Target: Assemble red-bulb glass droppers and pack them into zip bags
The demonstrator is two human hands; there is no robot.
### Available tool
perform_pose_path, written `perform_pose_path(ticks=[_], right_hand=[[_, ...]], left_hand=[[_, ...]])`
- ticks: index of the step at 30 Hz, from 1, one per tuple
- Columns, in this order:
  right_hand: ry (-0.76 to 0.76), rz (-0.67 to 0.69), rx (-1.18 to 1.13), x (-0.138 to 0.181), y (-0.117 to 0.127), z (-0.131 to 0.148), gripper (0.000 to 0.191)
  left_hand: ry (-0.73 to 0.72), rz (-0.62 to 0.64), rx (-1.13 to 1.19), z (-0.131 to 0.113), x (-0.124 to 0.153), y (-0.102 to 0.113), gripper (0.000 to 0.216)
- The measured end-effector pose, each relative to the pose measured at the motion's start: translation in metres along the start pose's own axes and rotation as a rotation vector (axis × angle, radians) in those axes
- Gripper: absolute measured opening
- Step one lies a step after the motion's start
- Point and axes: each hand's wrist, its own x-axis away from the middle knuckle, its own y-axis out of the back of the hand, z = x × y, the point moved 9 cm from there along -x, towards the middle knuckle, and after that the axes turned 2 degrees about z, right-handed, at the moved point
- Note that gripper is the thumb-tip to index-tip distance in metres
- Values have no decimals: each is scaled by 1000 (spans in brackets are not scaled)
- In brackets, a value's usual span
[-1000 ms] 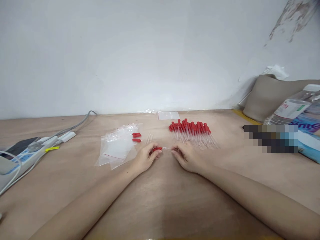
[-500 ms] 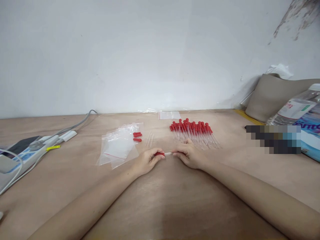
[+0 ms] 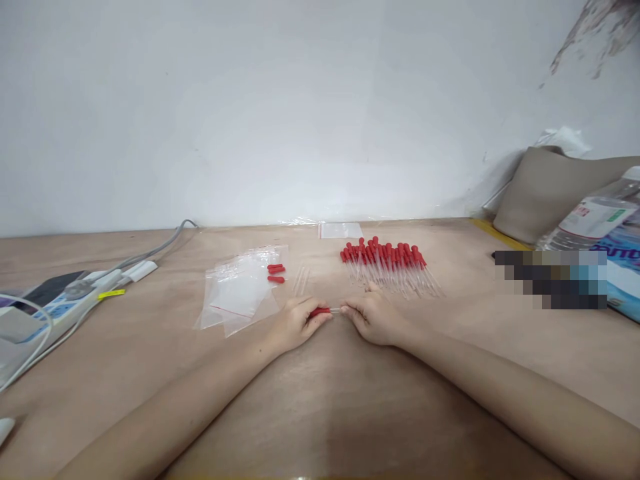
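Observation:
My left hand [image 3: 295, 323] pinches the red rubber bulb [image 3: 319, 311] of a dropper. My right hand [image 3: 373, 319] pinches the clear glass tube [image 3: 336, 310] of the same dropper, and the two hands almost meet over the wooden table [image 3: 320, 400]. Just beyond my right hand lies a pile of several droppers with red bulbs [image 3: 385, 261]. Two loose red bulbs [image 3: 275, 273] and a few bare glass tubes [image 3: 300, 280] lie behind my left hand, next to a stack of clear zip bags [image 3: 240, 293].
A power strip with a grey cable [image 3: 65, 300] sits at the left edge. Another small clear bag [image 3: 340, 230] lies by the wall. At the right are a beige pouch [image 3: 550, 190], a water bottle [image 3: 590, 217] and a blue pack [image 3: 623, 277].
My two hands have drawn closer together and slightly toward me; the gap of glass tube showing between bulb and right fingers has shrunk.

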Motion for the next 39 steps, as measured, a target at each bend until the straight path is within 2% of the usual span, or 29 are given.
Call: perform_pose_path(ticks=[5, 8, 11, 14, 16, 18, 21, 26, 29, 33, 39], right_hand=[[-94, 91, -155, -5, -3, -4, 28], [-92, 108, -195, -9, 7, 0, 27], [-82, 145, -211, -16, 15, 3, 25], [-184, 138, -214, -28, 16, -11, 26], [-326, 87, -163, -39, 16, -31, 27], [-487, 41, -45, -50, 14, -52, 25], [-645, 11, 124, -66, 8, -76, 22], [-688, 10, 206, -83, -4, -90, 23], [-679, 15, 237, -84, -3, -87, 22], [-614, 21, 226, -87, -6, -66, 27], [-567, 121, 76, -98, -35, -33, 42]], left_hand=[[-93, -10, -53, -6, -1, 1, 16], [-158, -28, -92, -10, -5, 10, 14], [-152, -50, -131, -3, -11, 25, 16], [10, -133, -210, 27, -14, 48, 30], [183, -204, -278, 56, -11, 67, 24], [315, -218, -317, 79, -6, 79, 17], [408, -142, -309, 101, -1, 81, 15], [432, -104, -275, 110, 1, 74, 20], [427, -87, -271, 112, 1, 67, 18], [427, -81, -294, 111, 0, 63, 12], [308, -213, -384, 88, -4, 72, 9]])
